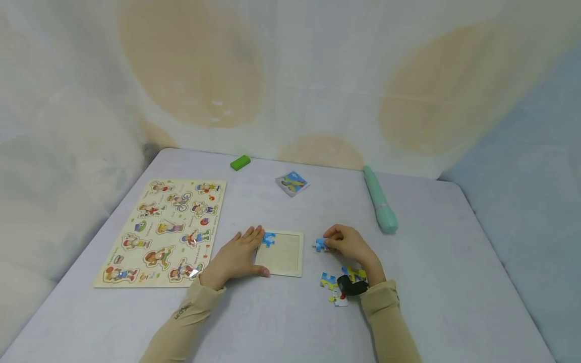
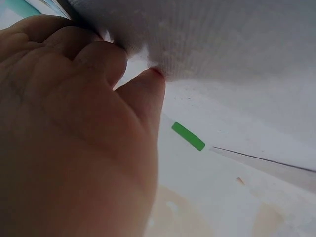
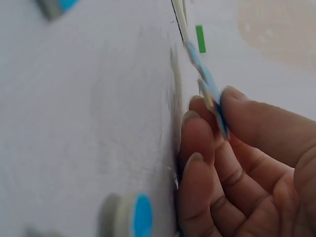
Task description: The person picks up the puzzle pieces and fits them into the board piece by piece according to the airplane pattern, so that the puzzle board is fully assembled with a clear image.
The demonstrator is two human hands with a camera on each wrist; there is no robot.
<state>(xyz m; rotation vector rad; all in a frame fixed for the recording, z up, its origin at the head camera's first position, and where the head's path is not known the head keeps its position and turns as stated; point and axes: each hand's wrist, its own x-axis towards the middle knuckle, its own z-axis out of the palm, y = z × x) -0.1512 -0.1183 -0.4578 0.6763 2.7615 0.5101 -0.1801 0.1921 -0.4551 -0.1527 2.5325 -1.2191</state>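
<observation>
My left hand (image 1: 236,259) rests against the left side of a small square wooden puzzle tray (image 1: 283,257), fingers extended along its edge and thumb at the lower left corner. One blue puzzle piece (image 1: 269,239) lies in the tray's upper left corner. To the right of the tray, my right hand (image 1: 351,244) pinches another blue puzzle piece (image 1: 320,245) between thumb and fingers. The right wrist view shows this held piece (image 3: 212,91) edge-on. Below that hand lie several loose puzzle pieces (image 1: 328,280), partly hidden by the right wrist and its camera.
A large wooden board with cartoon figures (image 1: 170,227) lies at the left. Along the back are a green block (image 1: 240,162) and a small picture card (image 1: 292,183). A mint-green wand-shaped object (image 1: 381,204) lies at the right.
</observation>
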